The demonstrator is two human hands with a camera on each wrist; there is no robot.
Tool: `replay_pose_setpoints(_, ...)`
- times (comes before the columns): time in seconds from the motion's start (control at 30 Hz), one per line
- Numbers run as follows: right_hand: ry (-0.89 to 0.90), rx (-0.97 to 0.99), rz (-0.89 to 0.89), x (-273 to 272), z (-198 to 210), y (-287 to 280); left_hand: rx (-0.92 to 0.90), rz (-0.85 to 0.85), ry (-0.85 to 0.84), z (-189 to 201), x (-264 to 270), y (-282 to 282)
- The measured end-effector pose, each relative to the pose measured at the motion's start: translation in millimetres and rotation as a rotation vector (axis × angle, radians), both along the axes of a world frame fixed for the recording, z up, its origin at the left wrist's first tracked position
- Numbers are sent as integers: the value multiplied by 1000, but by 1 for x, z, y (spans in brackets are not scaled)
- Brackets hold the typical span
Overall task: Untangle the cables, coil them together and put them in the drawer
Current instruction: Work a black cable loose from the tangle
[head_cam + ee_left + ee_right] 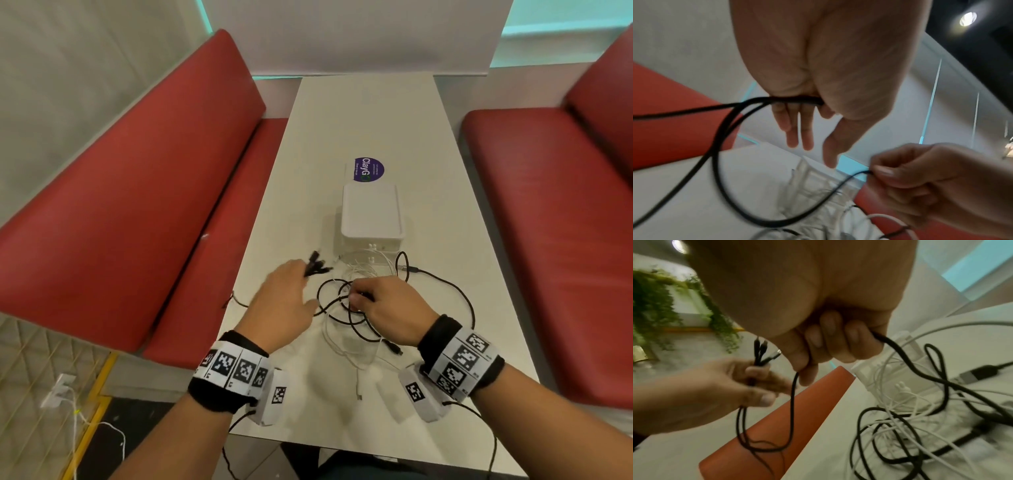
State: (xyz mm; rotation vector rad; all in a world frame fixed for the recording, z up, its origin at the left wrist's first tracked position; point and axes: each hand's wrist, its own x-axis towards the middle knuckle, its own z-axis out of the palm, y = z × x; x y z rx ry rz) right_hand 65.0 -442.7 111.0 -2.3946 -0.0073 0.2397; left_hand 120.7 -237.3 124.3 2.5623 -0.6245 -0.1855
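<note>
A black cable (442, 284) with several plug ends (318, 266) lies looped and tangled with thin white cables (346, 346) on the white table (376, 120). My left hand (291, 287) grips the black cable just below its plug ends (761, 350), lifted off the table. My right hand (363, 298) pinches the same black cable (900, 353) further along, over the tangle. In the left wrist view the black cable (719, 162) runs in a loop from my left hand (803, 104) to my right hand (920, 178). A small white drawer box (371, 216) stands just beyond the tangle.
Red padded benches (120, 192) (548, 222) flank the narrow table on both sides. A purple round sticker (369, 169) lies behind the drawer box. A black USB plug (974, 374) rests on the table to the right of the tangle. White wires lie on the floor at lower left (75, 411).
</note>
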Motion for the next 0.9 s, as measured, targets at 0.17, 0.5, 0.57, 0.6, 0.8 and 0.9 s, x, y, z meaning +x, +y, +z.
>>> replay_pose_setpoints(0.17,-225,-65,-192,6,-2,8,-370,47,488,-5,-14,-27)
replay_pose_setpoints(0.5,-130,241,-123,-6,-19,-19,-281,195,151,-12,13,10)
replay_pose_setpoints(0.57,-277,237,-60,-8,-11,-14,-138,188,83,-23,14,13)
replay_pose_setpoints(0.6,-293,270,-47,-9,-12,-10,-81,169,49,-29,14,13)
replay_pose_setpoints(0.8,-44,-4,-117,1,-29,-4,139,-12,-95,-34,7,6)
replay_pose_setpoints(0.9,-28,-122,-39,5,-28,8,38,-211,-18,-27,-3,-5)
